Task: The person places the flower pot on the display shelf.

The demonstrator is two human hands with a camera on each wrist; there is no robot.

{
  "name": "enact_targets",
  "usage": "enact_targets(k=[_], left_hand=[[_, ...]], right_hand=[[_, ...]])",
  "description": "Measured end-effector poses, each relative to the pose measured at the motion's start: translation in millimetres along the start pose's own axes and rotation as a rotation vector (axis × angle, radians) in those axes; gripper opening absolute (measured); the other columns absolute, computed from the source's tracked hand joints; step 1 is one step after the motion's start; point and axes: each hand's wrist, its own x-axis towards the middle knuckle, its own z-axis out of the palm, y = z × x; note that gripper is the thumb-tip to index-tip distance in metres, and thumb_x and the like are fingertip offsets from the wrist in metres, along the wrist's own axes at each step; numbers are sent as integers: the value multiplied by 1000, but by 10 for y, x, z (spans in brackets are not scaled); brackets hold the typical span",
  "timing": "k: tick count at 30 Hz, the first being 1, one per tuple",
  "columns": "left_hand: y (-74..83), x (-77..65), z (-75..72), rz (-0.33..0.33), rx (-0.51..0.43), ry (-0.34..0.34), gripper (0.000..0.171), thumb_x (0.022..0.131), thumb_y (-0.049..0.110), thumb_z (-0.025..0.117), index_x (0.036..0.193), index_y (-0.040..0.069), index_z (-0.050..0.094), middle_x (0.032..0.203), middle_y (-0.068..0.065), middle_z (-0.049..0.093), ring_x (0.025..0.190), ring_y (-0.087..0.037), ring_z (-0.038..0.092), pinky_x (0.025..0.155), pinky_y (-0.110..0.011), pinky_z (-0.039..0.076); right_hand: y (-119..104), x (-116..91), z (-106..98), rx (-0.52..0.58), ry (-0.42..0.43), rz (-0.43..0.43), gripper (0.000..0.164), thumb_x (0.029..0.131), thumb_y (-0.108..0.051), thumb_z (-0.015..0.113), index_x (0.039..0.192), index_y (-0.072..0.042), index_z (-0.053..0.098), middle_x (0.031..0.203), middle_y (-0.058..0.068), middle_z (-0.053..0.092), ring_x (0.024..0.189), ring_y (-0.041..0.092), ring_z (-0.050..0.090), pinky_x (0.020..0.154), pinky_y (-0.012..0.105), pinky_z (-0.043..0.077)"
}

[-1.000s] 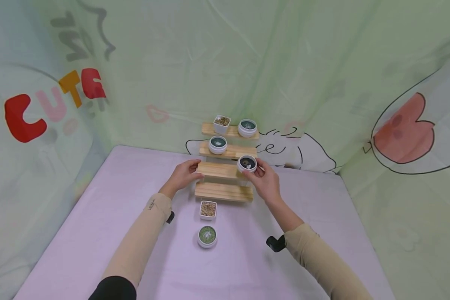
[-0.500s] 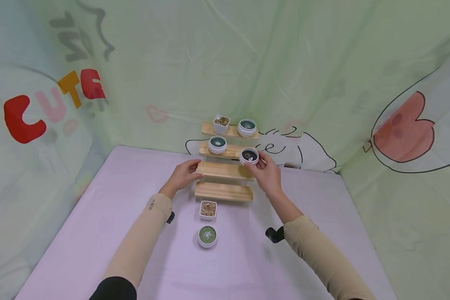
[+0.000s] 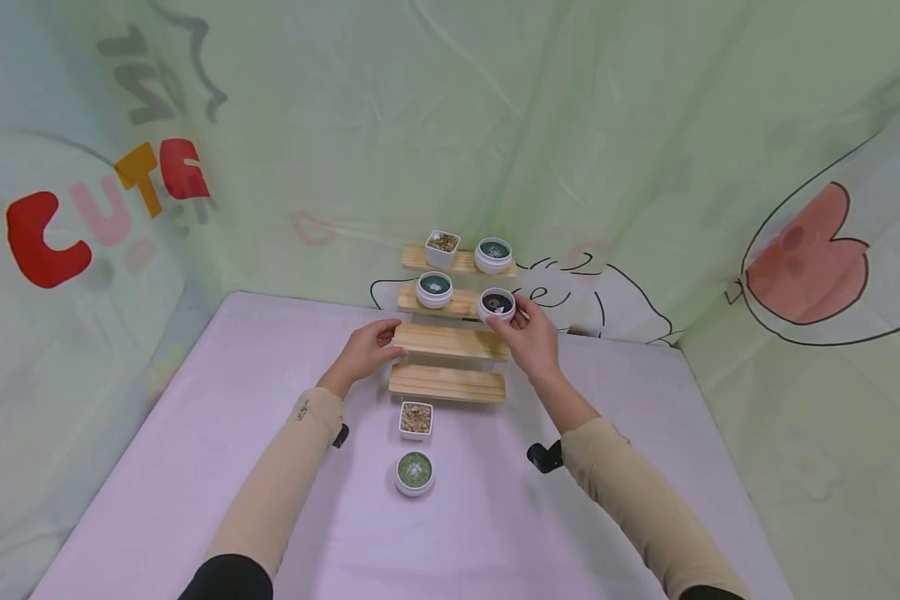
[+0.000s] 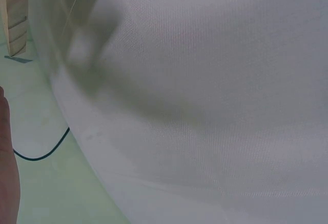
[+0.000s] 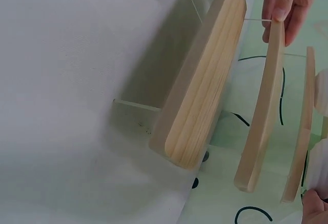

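Note:
A four-step wooden display stand (image 3: 450, 383) is in the middle of the head view. My left hand (image 3: 371, 346) pinches the left end of its second step from the front; the right wrist view shows the thumb on this wooden step (image 5: 261, 116). My right hand (image 3: 532, 342) grips a small round white pot (image 3: 497, 307) with dark contents at the right end of the third step. Whether the pot touches the wood cannot be told. Left of it on that step sits another round white pot (image 3: 434, 290).
On the top step are a square white pot (image 3: 442, 247) and a round pot (image 3: 493, 256). In front of the stand, a square pot (image 3: 416, 420) and a round pot with green contents (image 3: 415, 473) stand on the pale tablecloth (image 3: 510, 533). Printed curtains surround the table.
My right hand has carried the dark-filled round pot back and up, from over the second step to the third step. The left hand stays in place.

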Motion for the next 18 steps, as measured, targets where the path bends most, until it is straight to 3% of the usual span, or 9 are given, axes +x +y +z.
enact_targets(k=[18], left_hand=[[-23, -2, 15, 5, 3, 10, 68, 87, 19, 76, 144, -3, 44, 142, -23, 50, 128, -32, 51, 108, -35, 45]], right_hand=[[-48, 102, 136, -8, -9, 16, 61, 84, -16, 79, 134, 5, 52, 136, 21, 54, 124, 28, 56, 101, 29, 50]])
